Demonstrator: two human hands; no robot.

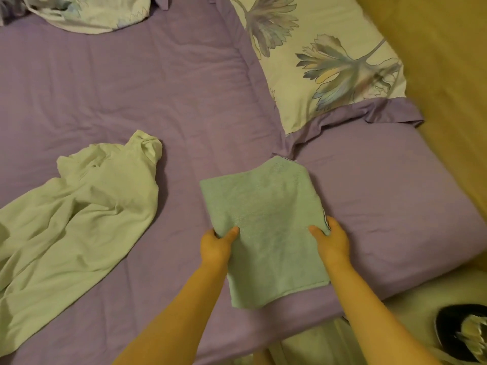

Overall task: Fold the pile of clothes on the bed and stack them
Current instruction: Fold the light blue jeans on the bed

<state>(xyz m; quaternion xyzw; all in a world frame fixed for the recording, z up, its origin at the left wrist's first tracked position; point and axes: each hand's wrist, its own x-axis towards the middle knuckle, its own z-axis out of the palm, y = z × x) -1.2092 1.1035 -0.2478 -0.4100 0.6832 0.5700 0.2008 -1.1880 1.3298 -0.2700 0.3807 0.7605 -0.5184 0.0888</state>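
The pale green garment [79, 214] to the left of the hands runs off the left edge, so its full shape cannot be made out, and the dark object [463, 333] low at the right, past the right forearm, is cut off and blurred beyond telling. A crumpled floral cloth [89, 14] far ahead of the left hand [216, 246] is clipped by the top edge. The bed [131, 88] wears a wrinkled purple sheet; ahead of the right hand [333, 241] lies a floral pillow [321, 61], and just beside that hand a purple pillow [395, 206] bulges, with a yellowish wall beyond. The folded green towel [266, 227] lies between the two hands, its far end reaching toward the pillows and its near edge between the forearms. Each hand grips one side edge of it, thumb on top and fingers tucked underneath out of sight. The green garment lies well apart from the towel.
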